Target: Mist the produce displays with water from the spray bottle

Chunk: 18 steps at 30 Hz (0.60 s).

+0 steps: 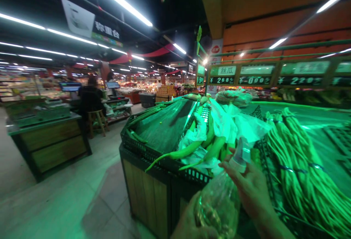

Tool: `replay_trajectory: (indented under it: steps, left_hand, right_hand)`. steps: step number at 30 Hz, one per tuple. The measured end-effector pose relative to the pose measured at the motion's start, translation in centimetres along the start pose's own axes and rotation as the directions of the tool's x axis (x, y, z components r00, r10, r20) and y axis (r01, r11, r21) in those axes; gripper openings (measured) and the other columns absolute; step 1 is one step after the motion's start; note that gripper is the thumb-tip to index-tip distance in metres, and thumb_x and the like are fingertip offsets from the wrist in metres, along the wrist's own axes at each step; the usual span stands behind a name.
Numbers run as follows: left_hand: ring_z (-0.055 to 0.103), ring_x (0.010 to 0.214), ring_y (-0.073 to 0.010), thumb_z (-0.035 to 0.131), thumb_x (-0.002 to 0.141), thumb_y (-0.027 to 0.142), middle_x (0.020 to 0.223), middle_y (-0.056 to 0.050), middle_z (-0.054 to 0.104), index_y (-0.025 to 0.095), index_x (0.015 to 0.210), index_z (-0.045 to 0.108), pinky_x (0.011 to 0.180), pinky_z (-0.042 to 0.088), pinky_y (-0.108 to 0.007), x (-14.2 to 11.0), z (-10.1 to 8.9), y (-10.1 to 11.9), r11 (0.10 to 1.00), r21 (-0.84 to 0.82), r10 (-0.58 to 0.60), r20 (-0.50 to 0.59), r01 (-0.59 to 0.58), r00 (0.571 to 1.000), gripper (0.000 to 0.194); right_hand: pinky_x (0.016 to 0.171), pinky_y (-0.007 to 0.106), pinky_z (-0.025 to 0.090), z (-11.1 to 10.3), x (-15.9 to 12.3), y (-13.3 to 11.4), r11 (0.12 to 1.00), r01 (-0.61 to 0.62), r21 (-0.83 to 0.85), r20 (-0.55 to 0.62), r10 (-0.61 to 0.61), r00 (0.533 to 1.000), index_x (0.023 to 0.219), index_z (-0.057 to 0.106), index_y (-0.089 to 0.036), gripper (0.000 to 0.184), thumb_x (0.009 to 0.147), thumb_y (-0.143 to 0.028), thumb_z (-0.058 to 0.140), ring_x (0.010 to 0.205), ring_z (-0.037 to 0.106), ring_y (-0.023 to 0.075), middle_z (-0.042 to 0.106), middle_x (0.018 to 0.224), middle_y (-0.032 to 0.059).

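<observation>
At the lower middle I hold a clear plastic bag (219, 198) with yellowish-green pieces inside, too blurred to name. My left hand (189, 217) is wrapped round the lower part of the bag, its fingers partly out of frame. Higher up, my right hand (251, 184) closes on the gathered neck, and the bag's loose end sticks up above the fingers. Just beyond the bag, long green gourds (183, 151) lie among thin plastic in a black crate. To the right of my right hand are bundles of long beans (298, 162), tied with dark bands.
The black-rimmed produce stand (148, 180) has a wood-panelled front. Price signs (222, 80) hang above it. At the left, a wood-fronted counter (55, 140) stands across the aisle. A person in dark clothes (90, 96) is near screens and a wooden stool (97, 120).
</observation>
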<state>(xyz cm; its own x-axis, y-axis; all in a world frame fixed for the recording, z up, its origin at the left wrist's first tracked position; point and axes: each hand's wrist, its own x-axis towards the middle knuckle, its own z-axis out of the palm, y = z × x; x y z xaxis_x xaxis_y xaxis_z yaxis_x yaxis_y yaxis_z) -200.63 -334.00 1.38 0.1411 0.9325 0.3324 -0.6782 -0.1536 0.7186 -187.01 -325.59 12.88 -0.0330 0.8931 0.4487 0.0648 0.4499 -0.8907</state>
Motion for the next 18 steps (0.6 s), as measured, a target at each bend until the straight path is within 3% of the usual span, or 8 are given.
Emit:
replay_trajectory:
  steps: [4, 7, 10, 14, 17, 18]
  left_hand:
    - [0.066, 0.122, -0.0352, 0.094, 0.057, 0.033, 0.136, -0.014, 0.068, 0.025, 0.135, 0.06, 0.102, 0.049, -0.045, -1.1, -0.7, -0.4, 0.998, 0.055, 0.034, -0.054, -0.031, 0.998, 0.085]
    - [0.062, 0.128, -0.0383, 0.096, 0.052, 0.036, 0.138, -0.016, 0.066, 0.022, 0.137, 0.059, 0.107, 0.047, -0.049, -2.0, -1.3, -0.5, 0.995, 0.097, 0.039, -0.181, -0.021, 0.983, 0.093]
    - [0.061, 0.129, -0.0386, 0.097, 0.047, 0.036, 0.134, -0.014, 0.07, 0.022, 0.131, 0.064, 0.11, 0.046, -0.049, -2.9, -1.9, -0.6, 0.99, 0.143, 0.061, -0.3, -0.018, 0.952, 0.091]
    - [0.063, 0.125, -0.0405, 0.097, 0.043, 0.045, 0.124, -0.012, 0.075, 0.022, 0.121, 0.072, 0.109, 0.047, -0.051, -3.7, -2.4, -0.4, 0.975, 0.224, 0.095, -0.376, -0.009, 0.922, 0.085]
    - [0.06, 0.129, -0.0418, 0.1, 0.033, 0.041, 0.125, -0.011, 0.075, 0.024, 0.12, 0.073, 0.112, 0.044, -0.048, -4.1, -2.9, -0.5, 0.982, 0.189, 0.083, -0.472, 0.009, 0.877, 0.093]
    - [0.06, 0.129, -0.0414, 0.099, 0.035, 0.044, 0.124, -0.01, 0.076, 0.024, 0.118, 0.075, 0.112, 0.044, -0.047, -4.2, -3.1, -0.6, 0.987, 0.161, 0.066, -0.499, 0.018, 0.864, 0.089]
  right_hand:
    - [0.077, 0.04, 0.056, 1.6, 0.0, 0.2, 0.992, 0.019, 0.123, 0.1, -0.032, 0.994, 0.115, 0.065, -0.018, 0.054, 0.073, -0.049, 0.079, 0.082, 0.071, 0.0287, 0.075, 0.088, 0.005]
    - [0.073, 0.038, 0.056, 2.9, -0.4, 0.0, 0.982, -0.008, 0.189, 0.13, -0.017, 0.991, 0.116, 0.064, -0.02, 0.053, 0.073, -0.047, 0.079, 0.083, 0.071, 0.0284, 0.074, 0.088, 0.0048]
    - [0.074, 0.039, 0.055, 3.9, -0.6, 0.2, 0.977, -0.024, 0.211, 0.181, -0.015, 0.983, 0.115, 0.063, -0.021, 0.052, 0.072, -0.046, 0.08, 0.083, 0.07, 0.0276, 0.073, 0.092, 0.0046]
    - [0.075, 0.04, 0.055, 4.8, -0.6, 0.8, 0.978, -0.024, 0.207, 0.242, -0.028, 0.97, 0.117, 0.063, -0.022, 0.051, 0.073, -0.044, 0.08, 0.084, 0.069, 0.0268, 0.072, 0.094, 0.0039]
    - [0.075, 0.04, 0.055, 5.5, -0.6, 1.1, 0.982, 0.004, 0.189, 0.284, -0.058, 0.957, 0.112, 0.064, -0.022, 0.048, 0.073, -0.042, 0.081, 0.083, 0.069, 0.0268, 0.072, 0.092, 0.0035]
    - [0.074, 0.04, 0.055, 5.8, -0.7, 1.1, 0.982, 0.009, 0.186, 0.297, -0.065, 0.953, 0.11, 0.065, -0.022, 0.046, 0.073, -0.042, 0.081, 0.081, 0.069, 0.0265, 0.072, 0.091, 0.0032]
